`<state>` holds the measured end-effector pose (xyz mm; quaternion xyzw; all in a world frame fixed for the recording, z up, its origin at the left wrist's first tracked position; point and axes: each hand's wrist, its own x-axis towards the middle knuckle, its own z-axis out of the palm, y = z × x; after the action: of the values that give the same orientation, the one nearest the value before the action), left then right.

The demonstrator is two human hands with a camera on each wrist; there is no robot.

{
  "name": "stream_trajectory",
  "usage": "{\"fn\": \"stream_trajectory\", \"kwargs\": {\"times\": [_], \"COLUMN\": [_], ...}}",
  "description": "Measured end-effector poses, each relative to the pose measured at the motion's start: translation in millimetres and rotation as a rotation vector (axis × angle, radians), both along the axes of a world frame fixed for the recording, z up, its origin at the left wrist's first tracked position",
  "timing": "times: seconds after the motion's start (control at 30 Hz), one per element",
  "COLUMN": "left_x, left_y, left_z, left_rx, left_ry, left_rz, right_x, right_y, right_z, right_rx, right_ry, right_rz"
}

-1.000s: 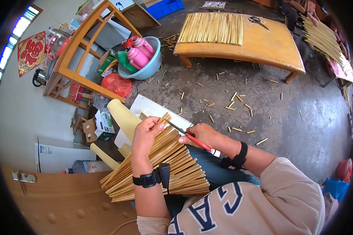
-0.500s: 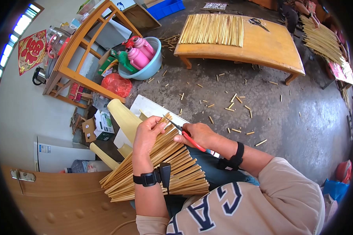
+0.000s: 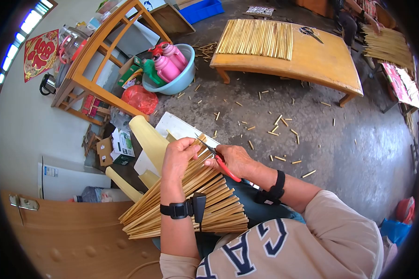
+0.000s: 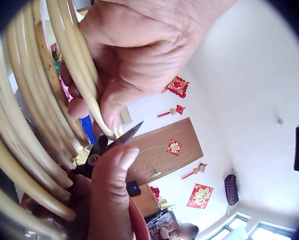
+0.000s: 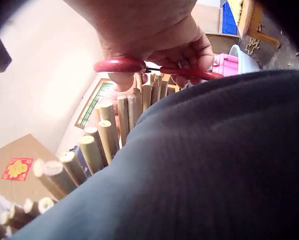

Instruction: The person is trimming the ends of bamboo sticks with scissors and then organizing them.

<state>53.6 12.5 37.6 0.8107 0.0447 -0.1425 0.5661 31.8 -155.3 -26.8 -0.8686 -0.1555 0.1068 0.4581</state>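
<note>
In the head view my left hand point(image 3: 178, 156) pinches the upper end of one or more thin yellow-brown sticks point(image 3: 209, 186), whose bundle fans out across the lap. My right hand point(image 3: 237, 160) grips red-handled scissors point(image 3: 227, 168) with its fingers through the handles. Their dark blades point(image 4: 131, 133) stand parted right at the tip of the pinched stick point(image 4: 84, 75), as the left wrist view shows, just below the left thumb. Cut stick ends point(image 5: 105, 127) stand beside the dark-trousered leg point(image 5: 199, 150) in the right wrist view, under the red handle point(image 5: 120, 65).
A low wooden table point(image 3: 326, 60) holds a row of sticks point(image 3: 256, 39) and another pair of scissors point(image 3: 310, 33). Short offcuts point(image 3: 274, 128) litter the floor. A blue basin point(image 3: 187, 74) with pink flasks stands left of it. Another person's arm point(image 3: 370, 18) reaches over sticks at far right.
The scissors have turned more upright, with their handles swinging left and the blade tips rising to the stick end. The left hand keeps its pinch. The head view has shifted slightly.
</note>
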Motion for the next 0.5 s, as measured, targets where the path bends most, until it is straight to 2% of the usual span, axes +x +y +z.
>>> {"fn": "stream_trajectory", "kwargs": {"times": [0.5], "left_x": [4], "left_y": [7], "left_z": [-14], "left_rx": [-0.02], "left_ry": [-0.029], "left_rz": [-0.032], "right_x": [-3], "right_y": [-3], "right_z": [-14], "right_rx": [0.062], "right_ry": [-0.051], "right_rz": [-0.057]}}
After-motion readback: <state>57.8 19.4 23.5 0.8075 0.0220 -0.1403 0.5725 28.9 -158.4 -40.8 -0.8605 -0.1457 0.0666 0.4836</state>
